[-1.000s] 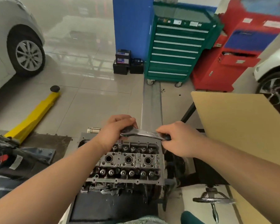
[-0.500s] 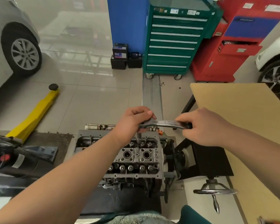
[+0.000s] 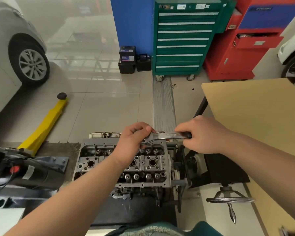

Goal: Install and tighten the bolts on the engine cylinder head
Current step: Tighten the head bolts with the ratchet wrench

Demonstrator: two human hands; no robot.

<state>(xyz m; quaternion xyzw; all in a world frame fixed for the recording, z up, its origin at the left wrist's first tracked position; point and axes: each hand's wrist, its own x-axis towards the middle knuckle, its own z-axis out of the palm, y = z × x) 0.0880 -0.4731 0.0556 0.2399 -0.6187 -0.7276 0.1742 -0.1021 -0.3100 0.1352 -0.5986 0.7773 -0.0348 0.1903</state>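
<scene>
A silver car (image 3: 10, 53) stands at the far left of the tiled floor (image 3: 99, 109), and a green tool cabinet (image 3: 184, 38) stands at the back beside a red cabinet (image 3: 242, 53). A tan board (image 3: 255, 120) fills the right side. A yellow floor jack (image 3: 46, 123) lies on the floor to the left.

The engine cylinder head (image 3: 126, 162) sits low in the middle, mounted on a dark stand (image 3: 216, 169) with a handwheel (image 3: 228, 200) at its right. Valve springs and open bores show across its top face.

Over the head's far edge, both hands hold a ratchet wrench (image 3: 165, 136), which lies nearly level. The left hand (image 3: 133, 142) has its grip curled round the wrench's head end, above the far row of valve springs. The right hand (image 3: 204, 135) has its grip wrapped round the dark handle end. Whichever bolt the wrench sits on is hidden under the left hand.
</scene>
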